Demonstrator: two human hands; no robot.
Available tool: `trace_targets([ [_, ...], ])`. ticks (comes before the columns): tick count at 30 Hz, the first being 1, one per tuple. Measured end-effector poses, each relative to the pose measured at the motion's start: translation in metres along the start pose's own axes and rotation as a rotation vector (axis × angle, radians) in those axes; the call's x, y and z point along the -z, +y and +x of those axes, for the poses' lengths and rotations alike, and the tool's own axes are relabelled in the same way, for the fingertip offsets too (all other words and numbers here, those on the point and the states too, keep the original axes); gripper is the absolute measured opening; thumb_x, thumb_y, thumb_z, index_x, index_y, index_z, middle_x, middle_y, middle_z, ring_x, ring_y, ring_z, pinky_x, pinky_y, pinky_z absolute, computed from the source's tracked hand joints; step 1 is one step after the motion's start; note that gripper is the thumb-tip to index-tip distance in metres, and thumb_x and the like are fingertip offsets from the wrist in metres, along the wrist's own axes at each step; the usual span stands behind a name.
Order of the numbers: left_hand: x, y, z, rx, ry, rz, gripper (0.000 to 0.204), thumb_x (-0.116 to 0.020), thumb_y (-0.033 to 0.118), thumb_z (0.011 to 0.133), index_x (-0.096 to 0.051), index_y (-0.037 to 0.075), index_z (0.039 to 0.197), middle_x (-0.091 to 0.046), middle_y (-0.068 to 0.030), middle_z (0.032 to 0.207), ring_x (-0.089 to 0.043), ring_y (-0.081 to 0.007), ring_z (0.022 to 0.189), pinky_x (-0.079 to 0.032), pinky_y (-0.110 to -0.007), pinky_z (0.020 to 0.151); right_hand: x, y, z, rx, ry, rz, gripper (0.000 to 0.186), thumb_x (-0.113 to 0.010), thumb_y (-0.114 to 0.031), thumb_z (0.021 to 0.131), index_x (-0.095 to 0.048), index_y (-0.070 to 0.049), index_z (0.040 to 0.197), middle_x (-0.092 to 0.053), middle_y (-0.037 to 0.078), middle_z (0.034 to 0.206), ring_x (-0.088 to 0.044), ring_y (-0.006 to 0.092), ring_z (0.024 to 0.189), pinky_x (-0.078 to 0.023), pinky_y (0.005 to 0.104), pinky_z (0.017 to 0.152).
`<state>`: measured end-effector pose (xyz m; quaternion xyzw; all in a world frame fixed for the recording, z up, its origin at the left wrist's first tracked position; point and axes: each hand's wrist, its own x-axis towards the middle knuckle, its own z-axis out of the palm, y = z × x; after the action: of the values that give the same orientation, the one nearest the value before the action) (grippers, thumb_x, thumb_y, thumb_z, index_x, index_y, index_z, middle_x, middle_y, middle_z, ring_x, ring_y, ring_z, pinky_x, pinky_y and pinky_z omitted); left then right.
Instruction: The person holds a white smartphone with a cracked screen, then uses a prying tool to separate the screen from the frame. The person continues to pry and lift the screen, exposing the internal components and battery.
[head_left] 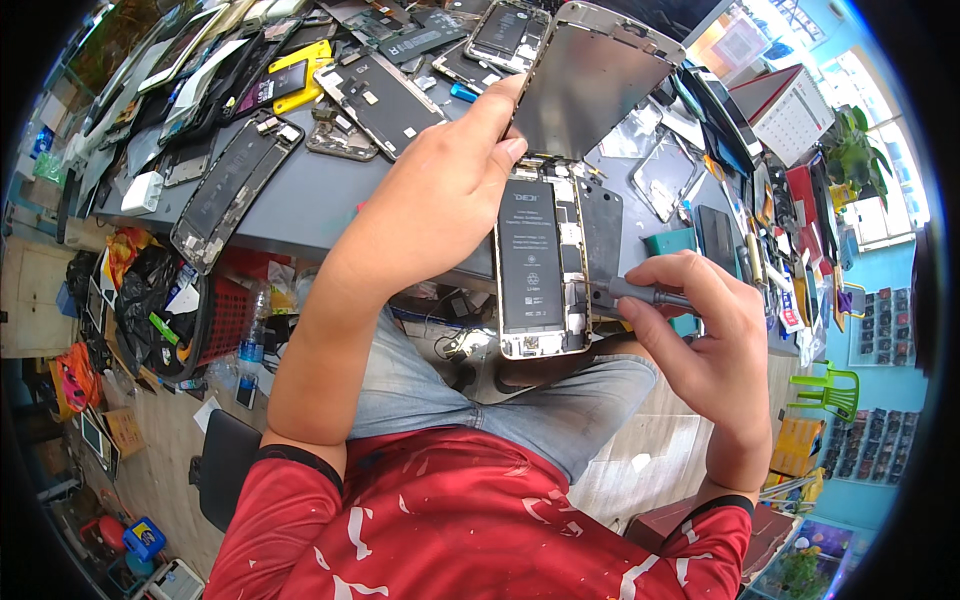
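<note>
An opened smartphone (pixel 528 262) lies at the table's front edge, its black battery and inner boards exposed. Its screen panel (pixel 592 90) stands raised at the phone's far end, with the dark inner side facing me. My left hand (pixel 455 180) pinches the lower left edge of that panel between thumb and fingers. To the right of the phone, my right hand (pixel 705 325) is closed around a slim grey tool (pixel 655 295). The tool points left toward the phone's right edge; its exact kind is unclear, and I cannot tell whether its tip touches the phone.
Phone housings (pixel 238 190) and other parts crowd the dark table (pixel 330 205). A white calendar (pixel 795 112) stands at the far right. A red basket (pixel 222 315) sits below the table at left, and a green stool (pixel 828 392) stands on the right.
</note>
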<state>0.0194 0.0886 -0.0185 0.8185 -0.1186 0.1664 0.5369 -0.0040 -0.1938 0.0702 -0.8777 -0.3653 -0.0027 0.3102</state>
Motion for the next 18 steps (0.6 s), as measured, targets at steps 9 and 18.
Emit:
trace_targets([
  [9,-0.002,0.002,-0.001,-0.012,0.015,-0.001,0.051,-0.057,0.012,0.118,-0.050,-0.004,0.165,-0.077,-0.0341,0.112,-0.074,-0.0556,0.110,-0.057,-0.056,0.097,0.002,-0.001,0.001,0.042,-0.027,-0.040,0.020,-0.084,0.002,0.098,-0.077,0.001,0.117,-0.076,0.012,0.099,-0.079,0.0247,0.077,-0.063,0.0341,0.067],
  [18,-0.002,0.000,-0.001,-0.014,0.027,0.019,0.051,-0.057,0.014,0.118,-0.050,-0.004,0.165,-0.076,-0.0311,0.108,-0.074,-0.0537,0.104,-0.057,-0.054,0.093,0.016,-0.022,0.037,0.116,-0.256,-0.393,0.013,-0.085,-0.001,0.096,-0.073,0.000,0.103,-0.076,0.014,0.089,-0.075,0.0296,0.069,-0.057,0.0381,0.063],
])
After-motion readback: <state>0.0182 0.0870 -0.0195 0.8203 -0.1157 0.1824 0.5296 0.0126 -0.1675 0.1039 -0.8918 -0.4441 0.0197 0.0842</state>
